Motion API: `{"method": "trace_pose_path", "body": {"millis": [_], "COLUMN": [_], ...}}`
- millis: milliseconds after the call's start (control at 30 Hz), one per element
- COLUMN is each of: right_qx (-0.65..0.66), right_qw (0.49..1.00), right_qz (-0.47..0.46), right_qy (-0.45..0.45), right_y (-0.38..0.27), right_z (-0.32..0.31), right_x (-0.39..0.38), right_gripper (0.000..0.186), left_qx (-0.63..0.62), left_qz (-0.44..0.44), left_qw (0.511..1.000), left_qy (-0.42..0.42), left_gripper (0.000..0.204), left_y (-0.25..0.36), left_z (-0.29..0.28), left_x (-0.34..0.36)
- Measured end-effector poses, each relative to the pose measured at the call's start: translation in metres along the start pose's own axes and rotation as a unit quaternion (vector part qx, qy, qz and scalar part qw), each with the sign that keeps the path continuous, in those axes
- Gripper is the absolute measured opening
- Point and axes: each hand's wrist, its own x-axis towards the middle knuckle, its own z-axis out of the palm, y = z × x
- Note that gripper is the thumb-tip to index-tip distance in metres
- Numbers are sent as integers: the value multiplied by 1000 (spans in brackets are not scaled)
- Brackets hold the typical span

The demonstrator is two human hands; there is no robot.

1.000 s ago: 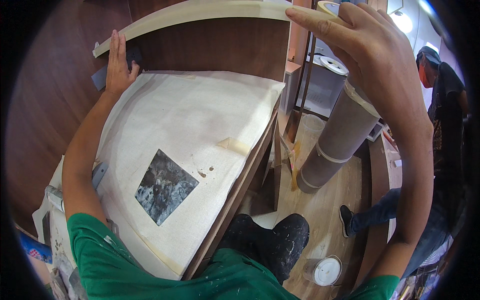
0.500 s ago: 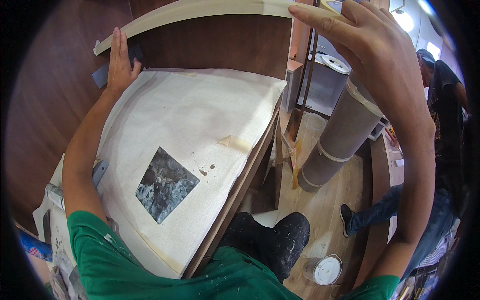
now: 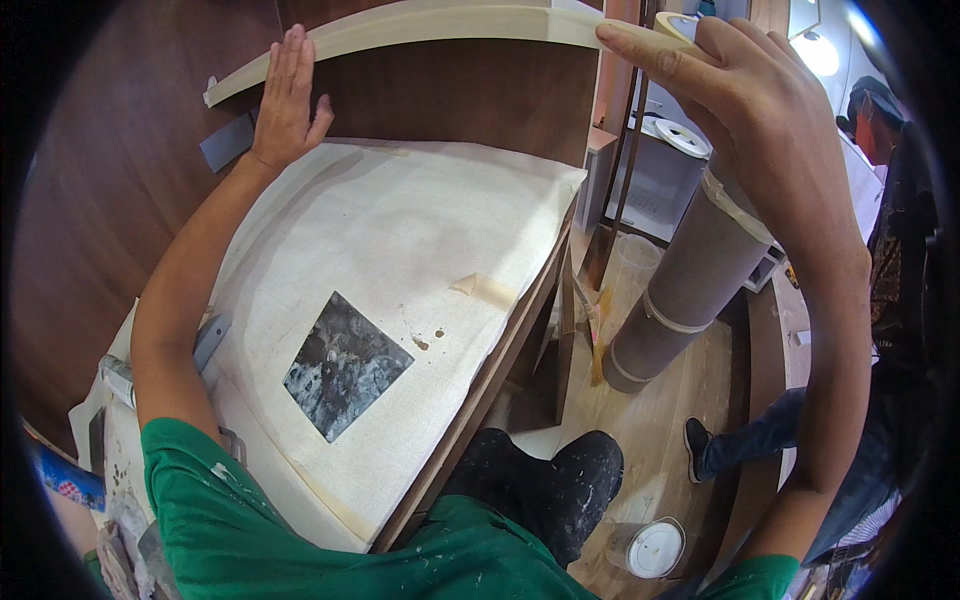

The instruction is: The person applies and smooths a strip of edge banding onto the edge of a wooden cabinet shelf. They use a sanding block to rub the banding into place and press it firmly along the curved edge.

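Note:
A pale strip of masking tape (image 3: 430, 32) runs along the curved top edge of a brown wood panel (image 3: 460, 95). My left hand (image 3: 288, 105) lies against the tape near its left end, fingers straight and flat. At the strip's right end, my right hand (image 3: 740, 85) is closed round the masking tape roll (image 3: 678, 24), largely hidden behind its fingers. One outstretched finger of that hand touches the tape at the panel's corner. Below, a white covering sheet (image 3: 400, 230) carries a dark, paint-smeared square plate (image 3: 347, 367).
A tall grey-brown roll (image 3: 690, 270) stands on the wood floor at right, near a brush (image 3: 597, 335). A white-lidded bucket (image 3: 655, 547) sits by my knee. Another person (image 3: 880, 200) stands far right. A putty knife (image 3: 211, 338) lies by my left forearm.
My left hand has slid rightward along the tape strip. My right hand stays at the strip's right end with the roll. The whole view has shifted slightly.

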Motion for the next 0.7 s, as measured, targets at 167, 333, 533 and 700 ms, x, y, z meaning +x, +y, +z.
{"method": "trace_pose_path", "body": {"millis": [167, 333, 533, 700], "right_qx": [9, 14, 19, 35], "right_qw": [1000, 998, 999, 999], "right_qz": [15, -18, -15, 1], "right_qy": [-1, -53, -33, 40], "right_y": [-7, 1, 3, 1], "right_z": [-5, -19, -15, -1], "right_x": [4, 7, 4, -3], "right_gripper": [43, 38, 40, 50], "left_qx": [-56, -76, -121, -111], "left_qz": [82, 129, 117, 107], "left_qw": [995, 988, 986, 988], "left_qy": [26, 23, 1, -3], "left_gripper": [80, 74, 84, 85], "left_y": [34, 73, 109, 119], "left_z": [5, 0, -14, -18], "left_x": [45, 95, 133, 143]}}
